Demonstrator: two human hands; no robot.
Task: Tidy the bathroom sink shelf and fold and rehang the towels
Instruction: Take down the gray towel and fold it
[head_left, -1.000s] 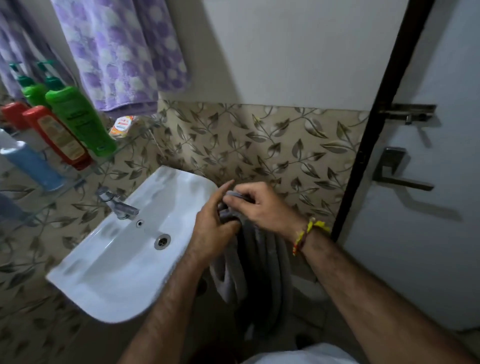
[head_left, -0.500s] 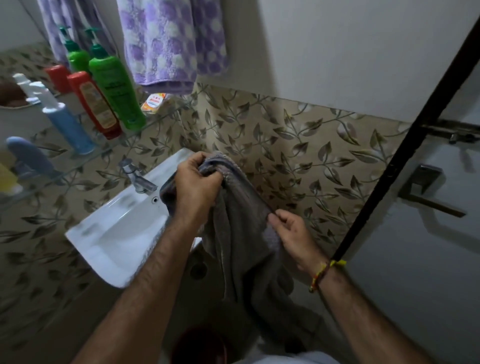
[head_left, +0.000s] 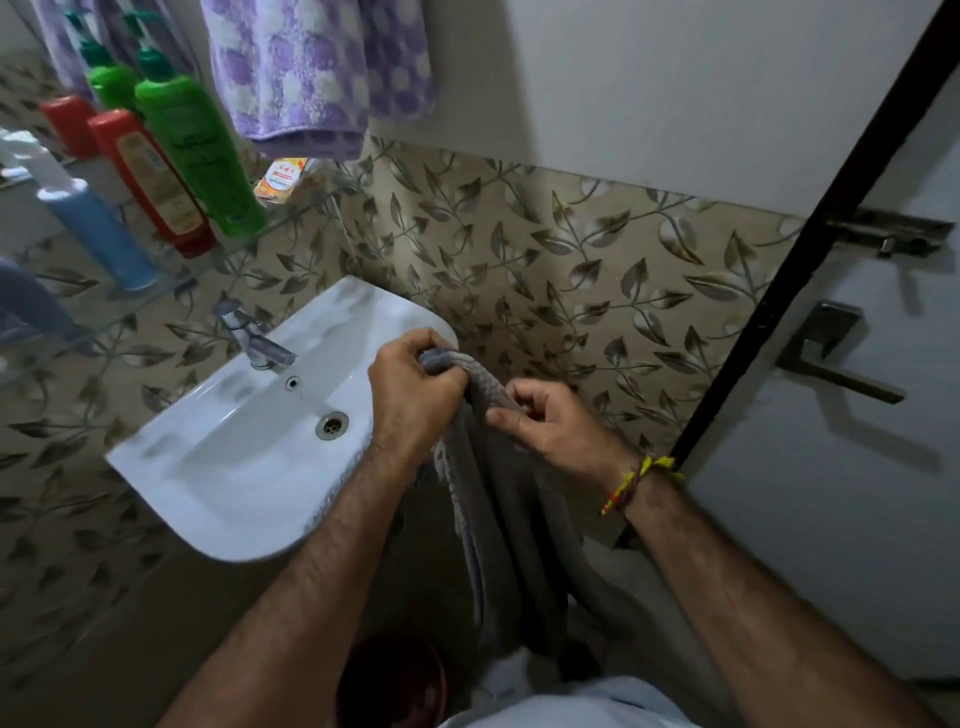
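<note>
The grey towel (head_left: 498, 499) was thick, matt, ribbed cloth. The purple towel (head_left: 311, 73) looked fluffy terry. The sink (head_left: 218, 467) was glossy white ceramic, its tap (head_left: 254, 338) shiny metal. The green bottle (head_left: 200, 140) was smooth plastic on the shelf (head_left: 156, 280) of clear glass.

Your left hand (head_left: 415, 400) and right hand (head_left: 550, 431) are bare, and both forearms are uncovered, with dark hair along them and no sleeve in view. On your right wrist you wear a knotted thread band (head_left: 636, 480) in yellow, red and dark strands, its loose ends sticking out. At the bottom edge, your light, whitish garment (head_left: 561, 706) shows.
</note>
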